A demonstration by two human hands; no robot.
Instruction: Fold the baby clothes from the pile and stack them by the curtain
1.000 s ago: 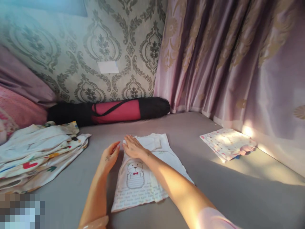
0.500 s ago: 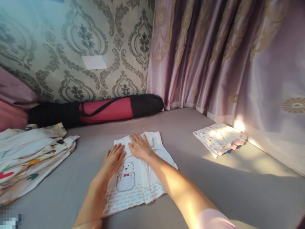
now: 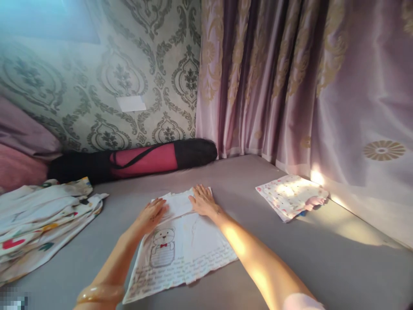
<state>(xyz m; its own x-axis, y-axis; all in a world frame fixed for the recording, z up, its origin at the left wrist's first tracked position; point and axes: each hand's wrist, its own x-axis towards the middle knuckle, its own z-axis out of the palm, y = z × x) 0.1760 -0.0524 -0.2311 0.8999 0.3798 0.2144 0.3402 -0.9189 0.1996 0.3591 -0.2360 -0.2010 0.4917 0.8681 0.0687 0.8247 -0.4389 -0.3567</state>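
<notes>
A white baby garment (image 3: 180, 254) with a bear drawing and rows of printed lettering lies spread on the grey sheet. Its far part is folded over toward me, forming a white band. My left hand (image 3: 154, 213) rests flat on the far left corner, fingers stretched out. On the far right corner lies my right hand (image 3: 204, 200), its fingers extended and pressed to the cloth. Neither hand grips anything that I can see. The cloth directly under both palms is hidden.
A folded patterned cloth (image 3: 292, 196) lies to the right by the curtain (image 3: 258, 86). At left is a heap of printed clothes (image 3: 48, 228). A long black and red bag (image 3: 142, 160) lies along the wall, below a white card (image 3: 131, 103).
My right hand has slid right, from the garment's middle to its far right corner. The garment's right side now lies flatter and wider. The camera view has shifted a little.
</notes>
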